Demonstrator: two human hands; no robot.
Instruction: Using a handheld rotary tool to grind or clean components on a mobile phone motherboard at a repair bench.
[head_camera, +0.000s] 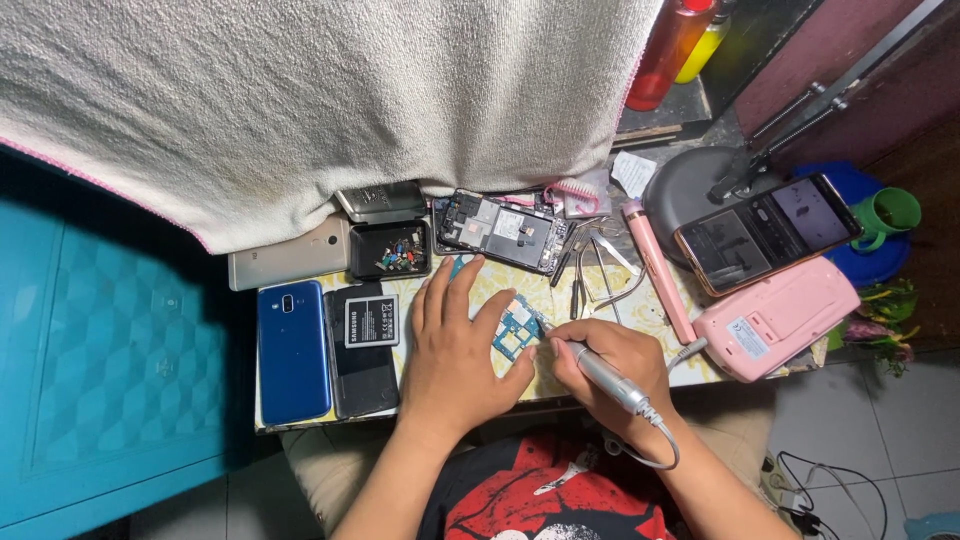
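Down in the head view, a small blue circuit board (515, 333) is pinned flat on the yellow patterned work surface (640, 310) by the left hand (458, 350), fingers spread, tips resting on and beside the board. A grey pen-shaped corded tool (608, 378) is gripped by the right hand (610, 365), fingers closed round it pencil-style; its tip is pointed up-left, touching or just short of the board's right edge (can't tell which). The board thus lies between both hands, w/ its long axis approx. running away from the person; the left hand is on it, the right just beside it.

Further back, an opened phone (503, 230) w/ internals exposed is seen, tweezers (598, 265) to its right. Left of the hands a battery (371, 320) sits on a black phone, next to a blue phone (292, 350). A pink device (775, 320) is set well to the right.
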